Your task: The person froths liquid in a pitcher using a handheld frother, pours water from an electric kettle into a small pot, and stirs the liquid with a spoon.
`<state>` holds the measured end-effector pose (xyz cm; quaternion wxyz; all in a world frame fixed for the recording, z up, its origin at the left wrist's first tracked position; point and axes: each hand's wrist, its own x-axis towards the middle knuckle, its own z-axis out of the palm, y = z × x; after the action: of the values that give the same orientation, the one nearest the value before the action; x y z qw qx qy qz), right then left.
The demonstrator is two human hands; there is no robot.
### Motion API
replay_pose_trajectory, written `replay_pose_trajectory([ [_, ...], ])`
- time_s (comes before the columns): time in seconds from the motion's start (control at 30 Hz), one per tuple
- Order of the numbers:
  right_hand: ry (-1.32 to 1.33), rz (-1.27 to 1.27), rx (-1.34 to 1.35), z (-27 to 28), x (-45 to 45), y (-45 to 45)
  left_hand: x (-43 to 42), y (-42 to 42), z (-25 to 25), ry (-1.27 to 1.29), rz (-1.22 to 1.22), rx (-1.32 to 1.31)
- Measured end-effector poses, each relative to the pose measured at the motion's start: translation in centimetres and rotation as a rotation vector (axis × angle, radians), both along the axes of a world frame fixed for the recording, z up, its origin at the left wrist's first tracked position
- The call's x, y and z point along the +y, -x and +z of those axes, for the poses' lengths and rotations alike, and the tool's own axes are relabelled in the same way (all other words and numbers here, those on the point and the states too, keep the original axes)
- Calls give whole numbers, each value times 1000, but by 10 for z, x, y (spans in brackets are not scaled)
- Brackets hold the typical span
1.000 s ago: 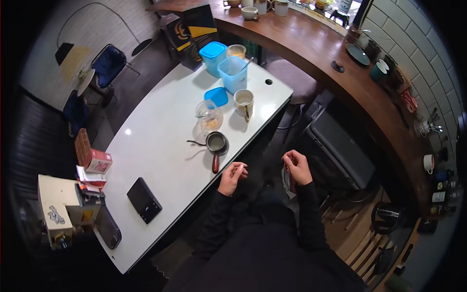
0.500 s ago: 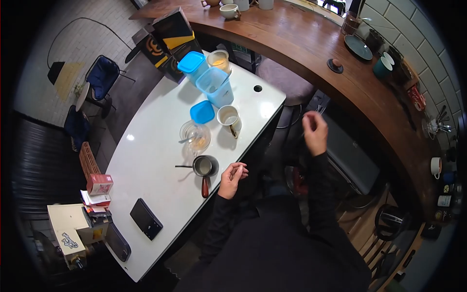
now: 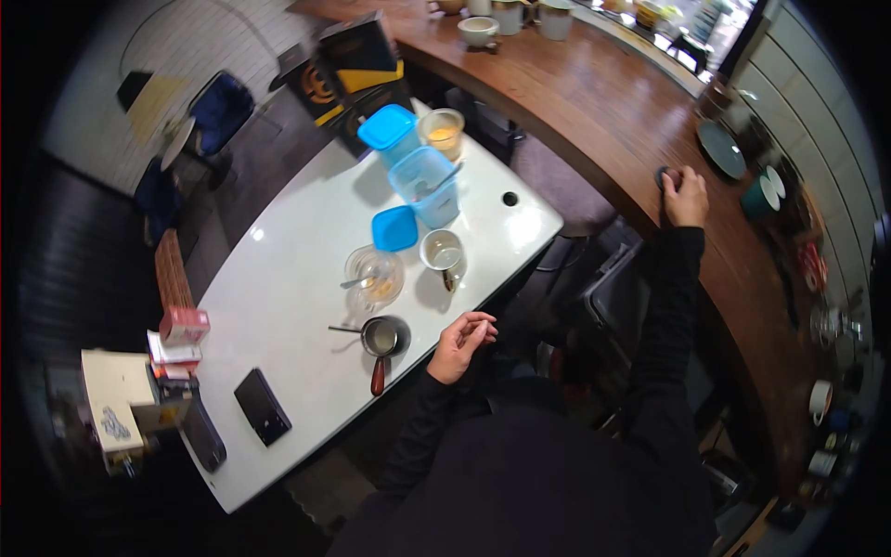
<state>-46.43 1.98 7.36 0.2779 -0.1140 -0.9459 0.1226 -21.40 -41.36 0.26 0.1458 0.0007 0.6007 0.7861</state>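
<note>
Off to the right, my right hand (image 3: pixel 687 197) has its fingers closed around a brown-knobbed, dark round lid (image 3: pixel 661 176) on the wooden counter. Its fingers partly hide the lid. My left hand (image 3: pixel 457 348) hovers by the near edge of the white table, fingers curled towards the thumb, with nothing visible in it. Nearest to it on the table is a small dark pot (image 3: pixel 379 336) with a red-brown handle. Beyond stand a glass bowl (image 3: pixel 382 295) with a spoon and a yellowish remnant, and a white cup (image 3: pixel 440 251).
On the white table (image 3: pixel 306 306) are a blue lid (image 3: pixel 394 228), an uncovered blue container (image 3: pixel 436 200), a lidded one (image 3: pixel 388 135), a tub with yellow contents (image 3: pixel 442 137) and a black phone-like device (image 3: pixel 263 407). Cups (image 3: pixel 478 32) and a plate (image 3: pixel 721 148) sit on the curved counter (image 3: pixel 594 121).
My right hand has reached forward and right from the gap beside the table and taken hold of the knobbed lid. My left hand stays curled near the table edge. The view has shifted.
</note>
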Motion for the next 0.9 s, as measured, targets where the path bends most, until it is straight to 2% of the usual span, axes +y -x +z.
replay_pose_trajectory([
  [0.1,73,41,31,21,-29,-6,-5,-4,12,-21,-13,4],
  [0.17,161,197,57,56,-78,-28,-13,-12,21,-8,17,3],
  [0.23,303,455,103,77,-139,-53,-20,-24,34,-5,-19,17],
  [0.3,567,844,-8,88,-201,-76,-32,-39,45,6,48,13],
  [0.37,514,1127,-144,84,-251,-99,-50,-59,58,32,33,-30],
  [0.43,637,1328,-281,60,-296,-123,-68,-84,64,-23,138,-24],
  [0.5,607,1420,-491,44,-330,-145,-87,-110,63,-105,272,-37],
  [0.57,572,1485,-564,24,-357,-162,-100,-127,62,-43,388,-12],
  [0.67,477,1478,-471,-7,-383,-179,-119,-139,42,94,730,17],
  [0.77,421,1429,-412,-26,-395,-188,-134,-136,25,79,874,2],
  [0.9,363,1343,-409,-35,-400,-201,-157,-120,15,84,791,-18],
])
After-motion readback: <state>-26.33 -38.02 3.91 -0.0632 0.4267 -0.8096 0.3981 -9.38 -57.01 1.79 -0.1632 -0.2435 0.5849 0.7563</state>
